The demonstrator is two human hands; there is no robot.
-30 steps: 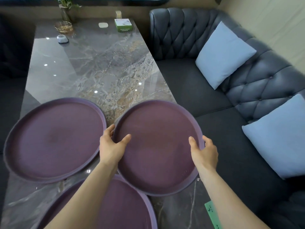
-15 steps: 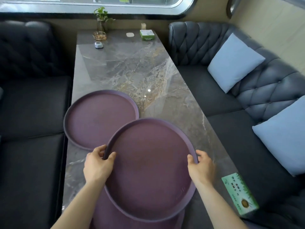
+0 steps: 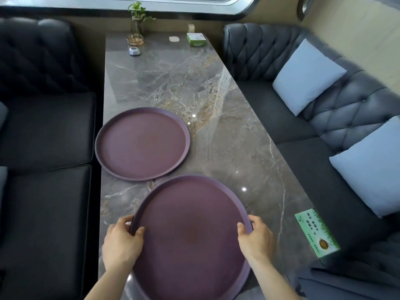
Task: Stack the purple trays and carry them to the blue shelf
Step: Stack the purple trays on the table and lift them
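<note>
A round purple tray [image 3: 190, 230] is at the near end of the marble table [image 3: 227, 137]. My left hand [image 3: 121, 241] grips its left rim and my right hand [image 3: 256, 237] grips its right rim. Whatever lies beneath it is hidden by the tray. A second purple tray [image 3: 141, 144] lies flat on the table further away, left of centre, apart from the held one. No blue shelf is in view.
A green box [image 3: 317, 232] sits at the table's near right edge. At the far end stand a plant vase [image 3: 138, 20], a glass dish [image 3: 134, 39], a small white device [image 3: 134, 51] and another green box [image 3: 195, 40]. Dark sofas flank the table; light blue cushions [image 3: 307, 75] lie on the right one.
The held tray has come toward me and to the near end of the table, no longer overlapping the far tray. The third tray seen below it earlier is now out of sight.
</note>
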